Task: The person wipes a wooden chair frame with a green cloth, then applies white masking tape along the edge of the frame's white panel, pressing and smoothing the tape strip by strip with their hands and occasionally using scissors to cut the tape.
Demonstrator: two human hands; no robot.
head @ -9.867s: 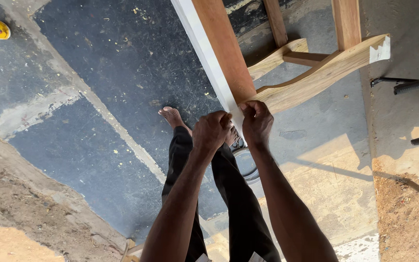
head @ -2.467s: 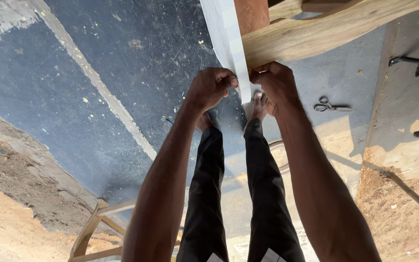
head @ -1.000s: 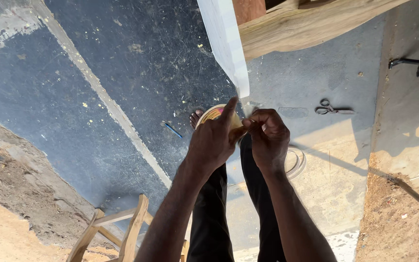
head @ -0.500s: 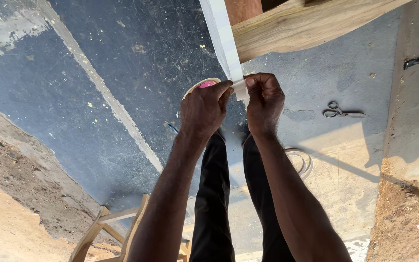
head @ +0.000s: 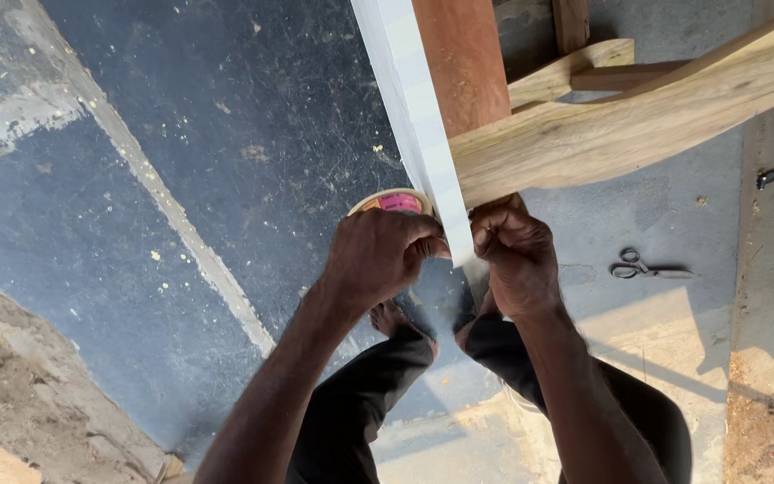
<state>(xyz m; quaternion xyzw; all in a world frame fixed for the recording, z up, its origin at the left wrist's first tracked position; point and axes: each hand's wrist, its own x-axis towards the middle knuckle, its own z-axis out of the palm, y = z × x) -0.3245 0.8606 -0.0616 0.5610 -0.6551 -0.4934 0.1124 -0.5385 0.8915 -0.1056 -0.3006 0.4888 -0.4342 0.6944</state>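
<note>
Nearest the camera, two forearms reach out over black-trousered legs (head: pixel 378 394) and a bare foot (head: pixel 393 315) on the floor. Left hand (head: pixel 385 255) is curled shut around a roll of tan adhesive tape with a pink core label (head: pixel 393 201), whose upper rim shows just above the knuckles. Right hand (head: pixel 512 255) sits just beside it, its grip pressed together in a fist pinching the lower end of a long white flat strip (head: pixel 418 134). That strip runs away from the hands toward the far edge, lying against a reddish-brown wooden board (head: pixel 463 63). A curved pale wooden rail (head: pixel 620 130) crosses from the right and meets the strip directly above the right hand's knuckles.

Judging from the pose, the step in hand looks like binding or covering the strip's end with tape where it meets the rail. A next move would call for keeping the strip taut with the right hand while the left carries the roll around the end without letting the tape twist.

Further right, small dark metal scissors (head: pixel 649 267) lie on the grey concrete floor (head: pixel 226 134), well apart from both hands. More pale wooden frame pieces (head: pixel 566 76) show at the far edge.
</note>
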